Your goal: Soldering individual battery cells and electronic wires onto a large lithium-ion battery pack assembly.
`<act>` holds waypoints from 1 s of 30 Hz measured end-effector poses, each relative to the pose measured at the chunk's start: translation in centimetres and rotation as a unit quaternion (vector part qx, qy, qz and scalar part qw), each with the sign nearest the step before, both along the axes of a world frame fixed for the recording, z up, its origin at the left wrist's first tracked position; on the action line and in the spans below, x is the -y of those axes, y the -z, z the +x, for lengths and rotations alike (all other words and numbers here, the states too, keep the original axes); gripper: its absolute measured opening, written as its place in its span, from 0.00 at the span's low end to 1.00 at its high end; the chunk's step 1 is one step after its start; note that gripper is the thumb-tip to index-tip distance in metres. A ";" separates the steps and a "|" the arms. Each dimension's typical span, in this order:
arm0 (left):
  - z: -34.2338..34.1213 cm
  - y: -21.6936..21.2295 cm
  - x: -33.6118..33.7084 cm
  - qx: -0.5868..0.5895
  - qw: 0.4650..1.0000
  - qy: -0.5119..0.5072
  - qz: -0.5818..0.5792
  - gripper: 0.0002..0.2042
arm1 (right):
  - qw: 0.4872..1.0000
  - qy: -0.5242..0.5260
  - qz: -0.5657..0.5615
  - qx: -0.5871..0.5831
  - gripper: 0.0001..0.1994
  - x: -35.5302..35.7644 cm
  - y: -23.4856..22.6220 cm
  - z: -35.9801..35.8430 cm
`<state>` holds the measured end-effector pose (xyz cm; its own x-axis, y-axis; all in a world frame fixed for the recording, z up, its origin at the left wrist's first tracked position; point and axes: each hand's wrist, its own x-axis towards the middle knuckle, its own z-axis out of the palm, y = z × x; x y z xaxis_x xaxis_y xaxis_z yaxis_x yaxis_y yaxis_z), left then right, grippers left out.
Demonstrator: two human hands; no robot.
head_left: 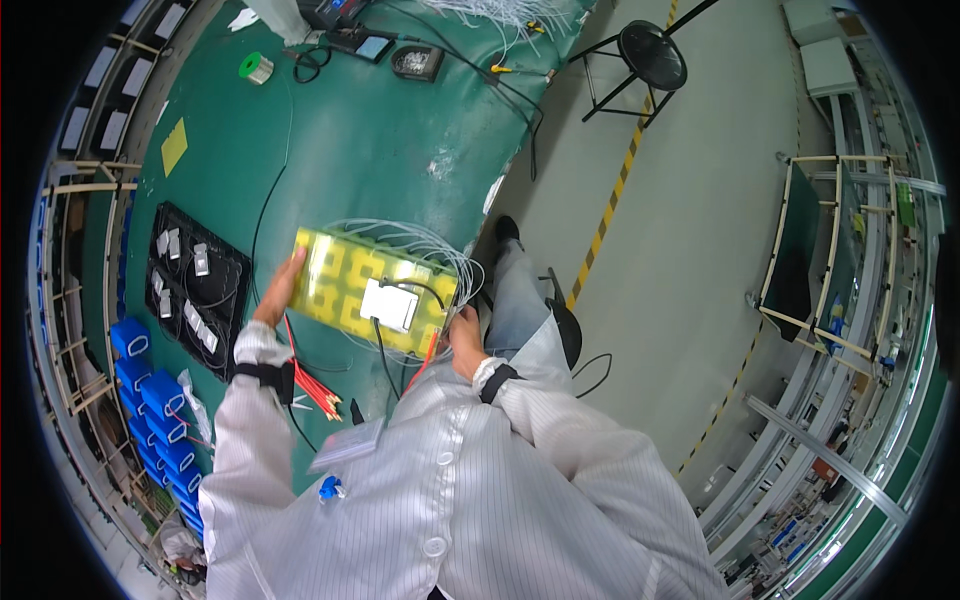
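Note:
A yellow rectangular battery pack (340, 277) sits in front of me at the table's edge, tilted a little. On its top lies a white square module (389, 305) with black leads running from it. My left hand (283, 285) grips the pack's left end, thumb along the edge. At the right end my right hand (465, 340) is closed on the pack's near corner; its fingertips are partly hidden. Thin clear-white wires (425, 240) loop along the far side and right end. A red wire (424, 355) rises at the near right corner.
A black tray (222, 285) with small white modules lies left. Red wires (318, 395) lie near my left sleeve. Blue bins (160, 395) stand beyond the left edge. Farther back are a solder spool (256, 68), scissors (312, 62) and a black box (417, 62). A stool (652, 55) stands right.

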<state>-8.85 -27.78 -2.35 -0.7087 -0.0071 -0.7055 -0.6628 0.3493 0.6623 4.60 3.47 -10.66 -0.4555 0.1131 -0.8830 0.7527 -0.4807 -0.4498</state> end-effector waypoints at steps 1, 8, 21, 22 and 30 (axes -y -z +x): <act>0.8 0.3 -0.5 0.001 1.000 -0.017 0.015 0.36 | 0.999 -0.008 0.032 -0.001 0.13 -0.5 0.2 -0.1; 7.1 2.2 2.5 0.046 0.940 -0.110 0.319 0.28 | 0.932 -0.174 0.207 -0.241 0.18 -2.6 12.7 2.2; 7.3 4.3 1.3 0.017 0.974 -0.100 0.201 0.34 | 0.982 -0.157 0.103 0.001 0.36 -2.3 -1.5 -2.4; 7.9 4.2 1.0 0.016 0.975 -0.112 0.189 0.34 | 0.982 -0.152 0.109 0.020 0.36 -2.1 -1.6 -2.6; 9.2 3.6 -2.7 0.050 0.964 -0.083 0.249 0.38 | 0.993 -0.014 -0.114 -0.018 0.34 -7.7 1.9 -2.8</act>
<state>0.31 -25.07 -5.99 -0.6559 0.2418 -0.7151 -0.7509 -0.1119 0.6508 1.77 11.18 -12.59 -0.4873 -0.1012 -0.8673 0.7525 -0.5526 -0.3583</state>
